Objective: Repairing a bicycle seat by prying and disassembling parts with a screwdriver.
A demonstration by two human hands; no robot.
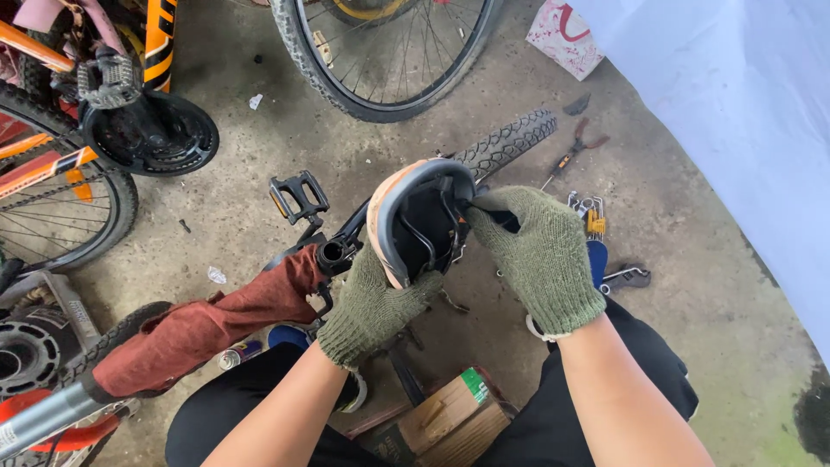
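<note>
I have the saddle off the bike: left hand clasps its 7 o'clock edge, right hand pinches the rails at 3 o'clock.

Concrete floor, pliers (red-handled), cardboard box

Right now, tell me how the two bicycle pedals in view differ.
The pedal near the saddle is a bare black frame with an orange reflector on its side, lying low over the concrete floor. The pedal at the upper left looks greyer and more worn, and it sits against the orange bike frame above a black chainring guard. Both are rectangular cage-style pedals that neither gloved hand touches.
</note>
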